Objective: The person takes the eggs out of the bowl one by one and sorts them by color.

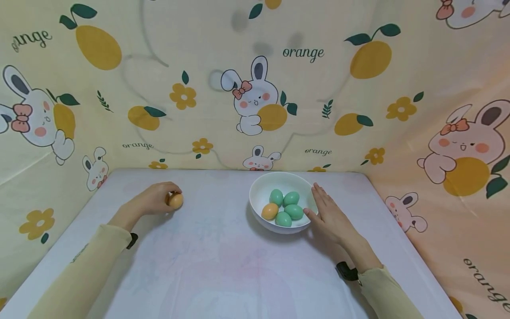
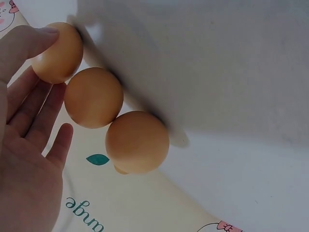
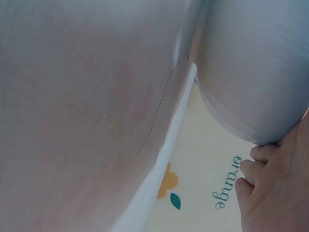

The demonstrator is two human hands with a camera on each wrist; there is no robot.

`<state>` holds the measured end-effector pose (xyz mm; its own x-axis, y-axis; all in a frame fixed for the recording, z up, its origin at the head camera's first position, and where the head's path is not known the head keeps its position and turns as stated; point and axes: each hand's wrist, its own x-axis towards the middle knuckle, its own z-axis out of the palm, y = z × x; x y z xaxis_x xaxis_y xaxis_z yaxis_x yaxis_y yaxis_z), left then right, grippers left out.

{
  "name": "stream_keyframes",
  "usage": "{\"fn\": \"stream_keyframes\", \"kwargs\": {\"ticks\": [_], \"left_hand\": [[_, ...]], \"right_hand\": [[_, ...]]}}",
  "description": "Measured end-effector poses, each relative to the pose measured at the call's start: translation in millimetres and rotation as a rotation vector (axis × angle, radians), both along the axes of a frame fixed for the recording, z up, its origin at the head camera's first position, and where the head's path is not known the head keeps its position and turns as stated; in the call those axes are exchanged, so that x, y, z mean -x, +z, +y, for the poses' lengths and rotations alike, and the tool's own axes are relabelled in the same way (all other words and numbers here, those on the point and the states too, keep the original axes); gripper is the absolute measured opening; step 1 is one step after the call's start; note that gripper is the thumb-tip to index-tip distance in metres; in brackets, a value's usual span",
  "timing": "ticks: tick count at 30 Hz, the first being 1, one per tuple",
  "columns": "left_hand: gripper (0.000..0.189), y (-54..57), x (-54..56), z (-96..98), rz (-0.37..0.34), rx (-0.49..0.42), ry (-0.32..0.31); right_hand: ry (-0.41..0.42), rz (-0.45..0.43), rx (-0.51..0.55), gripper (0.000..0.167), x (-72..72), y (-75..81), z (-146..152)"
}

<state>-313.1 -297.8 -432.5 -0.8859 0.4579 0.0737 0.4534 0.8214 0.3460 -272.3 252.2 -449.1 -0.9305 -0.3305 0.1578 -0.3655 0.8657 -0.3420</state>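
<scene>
At the table's left, my left hand point(image 1: 158, 198) pinches an orange-brown egg point(image 2: 58, 53) between its thumb and fingers. The left wrist view shows two more such eggs, a middle egg point(image 2: 94, 97) and an end egg point(image 2: 137, 142), in a row beside it. In the head view only one egg point(image 1: 175, 200) shows past the hand. My right hand point(image 1: 332, 219) holds the right side of a white bowl point(image 1: 259, 217), thumb over the rim and fingers along the outside. Inside lie several green eggs point(image 1: 294, 212) and one orange egg point(image 1: 270, 211).
A white-covered table point(image 1: 223, 266) carries the bowl and eggs. Behind and at both sides hangs a cream curtain point(image 1: 215, 40) printed with rabbits, oranges and flowers. The table's back edge point(image 1: 207, 169) meets the curtain just beyond the bowl.
</scene>
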Motion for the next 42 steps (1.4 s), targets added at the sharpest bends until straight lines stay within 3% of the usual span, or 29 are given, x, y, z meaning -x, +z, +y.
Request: {"fn": "stream_keyframes", "kwargs": {"ticks": [8,23,32,42], "left_hand": [[0.043,-0.9,1.7,-2.1,0.018,0.005,-0.028],[0.047,0.2,1.0,-1.2,-0.011,0.009,-0.004],[0.049,1.5,-0.8,0.1,0.037,0.015,-0.03],[0.041,6.1,-4.9,15.4,0.075,-0.019,-0.018]], "right_hand": [[0.015,0.004,0.01,0.086,-0.2,0.8,0.4],[0.009,0.001,0.009,0.086,0.0,-0.2,0.8],[0.003,0.0,0.007,0.083,0.5,-0.1,0.0],[0.005,0.002,0.009,0.084,0.4,-0.5,0.3]]}}
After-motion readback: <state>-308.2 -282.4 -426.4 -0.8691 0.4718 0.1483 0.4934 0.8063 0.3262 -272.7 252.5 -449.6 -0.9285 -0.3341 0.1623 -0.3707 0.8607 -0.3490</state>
